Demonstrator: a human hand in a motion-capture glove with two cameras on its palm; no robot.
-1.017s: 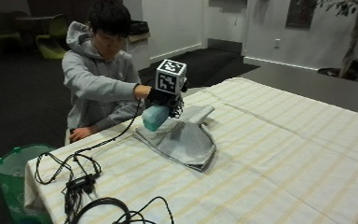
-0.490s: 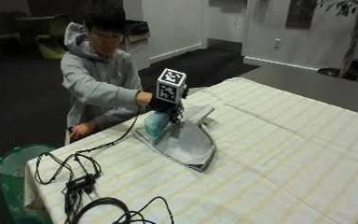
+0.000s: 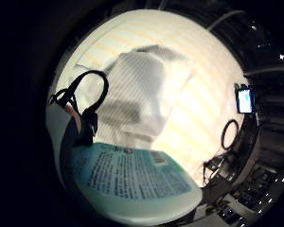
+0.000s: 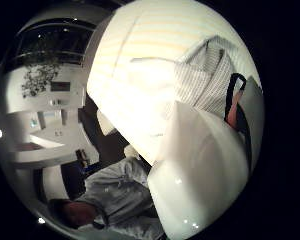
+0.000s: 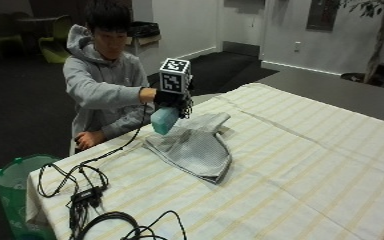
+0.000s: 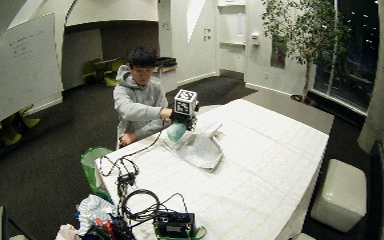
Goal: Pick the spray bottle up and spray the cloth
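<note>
One long table under a cream striped tablecloth (image 5: 298,165) holds one grey checked cloth (image 5: 195,147), rumpled, lying directly beneath the one pale teal plastic spray bottle (image 5: 164,120). The black-gloved right hand (image 5: 170,98) curls round the bottle, lifted and tilted, base toward seven o'clock in the outside view.

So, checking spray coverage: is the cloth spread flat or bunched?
Bunched: the grey checked cloth lies rumpled, folded over itself on the striped tablecloth.
</note>
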